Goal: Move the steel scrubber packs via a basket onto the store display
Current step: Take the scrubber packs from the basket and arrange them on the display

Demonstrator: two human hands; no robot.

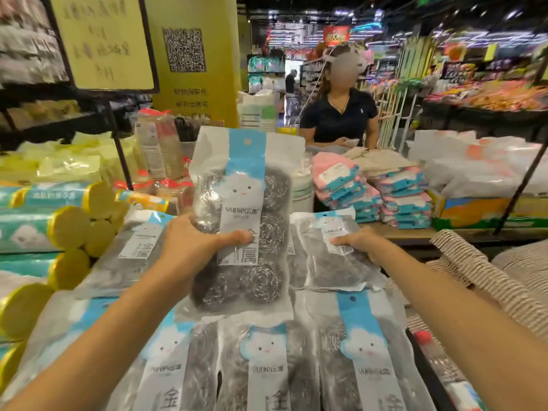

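Scrubber pack [268, 185] marked 金属 gripped by left hand [192, 244]; right hand [363, 244] grips second pack [332, 269].

scrubber packs [364, 366] lie side by side in front. rolls [68, 226] sit left of them; cloth stacks [406, 200] behind, right.

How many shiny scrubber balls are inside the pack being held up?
6, in two columns of three inside the raised pack: top left, top right, middle left, partly behind the left hand, middle right, bottom left, bottom right. More could hide behind them.
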